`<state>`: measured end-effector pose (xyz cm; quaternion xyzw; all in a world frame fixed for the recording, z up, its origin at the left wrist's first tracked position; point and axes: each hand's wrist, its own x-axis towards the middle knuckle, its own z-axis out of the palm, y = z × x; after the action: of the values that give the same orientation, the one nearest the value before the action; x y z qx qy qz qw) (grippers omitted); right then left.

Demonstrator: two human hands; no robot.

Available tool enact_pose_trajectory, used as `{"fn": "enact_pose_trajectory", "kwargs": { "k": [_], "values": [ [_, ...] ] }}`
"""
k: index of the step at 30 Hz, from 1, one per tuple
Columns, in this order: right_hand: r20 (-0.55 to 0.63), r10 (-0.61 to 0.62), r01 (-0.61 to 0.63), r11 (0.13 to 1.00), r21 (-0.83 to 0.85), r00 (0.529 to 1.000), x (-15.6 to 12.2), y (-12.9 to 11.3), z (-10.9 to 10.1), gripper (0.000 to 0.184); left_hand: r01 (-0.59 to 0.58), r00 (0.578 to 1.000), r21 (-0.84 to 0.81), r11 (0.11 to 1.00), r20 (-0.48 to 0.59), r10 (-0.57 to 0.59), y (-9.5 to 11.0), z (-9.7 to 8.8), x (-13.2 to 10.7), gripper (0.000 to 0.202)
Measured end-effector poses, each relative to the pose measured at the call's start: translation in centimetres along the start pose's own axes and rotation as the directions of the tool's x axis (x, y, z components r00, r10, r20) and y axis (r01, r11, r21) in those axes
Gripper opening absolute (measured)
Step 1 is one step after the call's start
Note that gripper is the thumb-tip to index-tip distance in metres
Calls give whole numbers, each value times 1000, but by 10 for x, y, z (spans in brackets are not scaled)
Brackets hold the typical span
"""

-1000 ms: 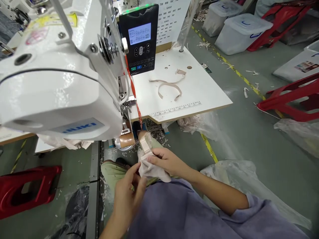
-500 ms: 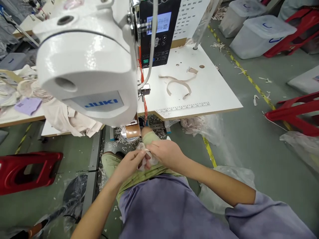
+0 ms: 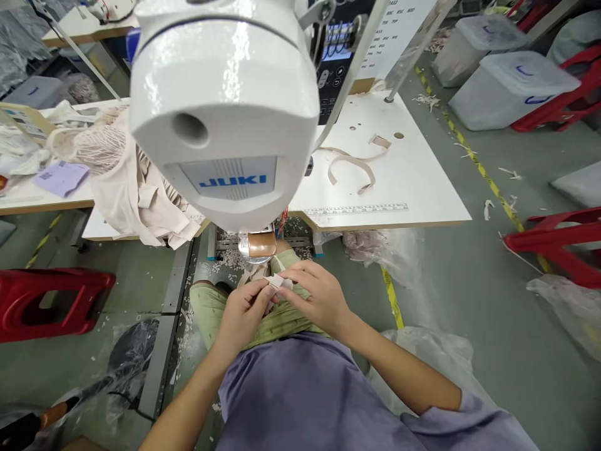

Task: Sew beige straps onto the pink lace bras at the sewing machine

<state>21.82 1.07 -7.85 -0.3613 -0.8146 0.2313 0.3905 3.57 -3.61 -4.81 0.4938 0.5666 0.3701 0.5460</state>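
Observation:
A small pale beige piece of fabric [image 3: 277, 281] is pinched between my two hands, just in front of the sewing machine's lower arm and above my lap. My left hand [image 3: 244, 311] grips its left side between thumb and fingers. From the right, my right hand [image 3: 320, 297] holds the other side, thumb below and fingers above. More of the cloth hangs under the fingers, partly hidden. Close beyond the hands is the metal and brown end of the lower arm [image 3: 261, 245]. Over it looms the white sewing machine head [image 3: 225, 119].
Beige garments [image 3: 145, 200] are heaped on the left table, beside a purple paper [image 3: 61, 178]. A beige strap [image 3: 353, 164] lies on the white right tabletop [image 3: 422, 194]. Red stools [image 3: 51, 300] stand on both sides. Lidded plastic bins [image 3: 511, 91] sit at the back right.
My view has shifted, so the machine head appears farther right. The fabric was bunched between my closer hands; now a flat folded edge shows, and my right hand's fingers have lifted apart from its thumb.

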Motion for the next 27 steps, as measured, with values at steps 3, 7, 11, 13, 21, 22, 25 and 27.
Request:
{"fn": "enact_pose_trajectory", "kwargs": {
  "k": [3, 7, 11, 13, 21, 22, 25, 27],
  "values": [
    [10, -8, 9, 1000, -22, 1000, 1, -1, 2, 11, -12, 1000, 68, 998, -27, 14, -1, 0, 1, 32],
    [17, -52, 52, 998, -22, 998, 2, -4, 5, 12, 34, 999, 77, 996, -32, -32, -10, 0, 2, 37],
    [79, 35, -30, 998, -57, 996, 6, 0, 6, 29, 64, 997, 43, 997, -49, -62, -20, 1, 9, 42],
    [142, 14, 1, 995, -102, 990, 9, 6, 4, 31, 59, 997, 60, 996, -48, -57, -23, 2, 14, 45],
    [206, -162, 203, 960, -194, 965, 12, 20, -8, 24, 107, 994, 60, 993, -23, -106, -26, 5, 18, 49],
    [202, -137, 175, 967, -185, 970, 10, 21, -7, 26, 99, 995, 73, 992, -30, -97, -26, 6, 17, 50],
    [179, -114, 147, 972, -186, 977, 2, 22, -1, 28, 83, 996, 95, 992, -43, -79, -25, 9, 17, 51],
    [134, -128, 155, 964, -215, 983, -5, 23, 4, 27, 98, 994, 103, 990, -53, -93, -25, 11, 16, 52]
  ]
}}
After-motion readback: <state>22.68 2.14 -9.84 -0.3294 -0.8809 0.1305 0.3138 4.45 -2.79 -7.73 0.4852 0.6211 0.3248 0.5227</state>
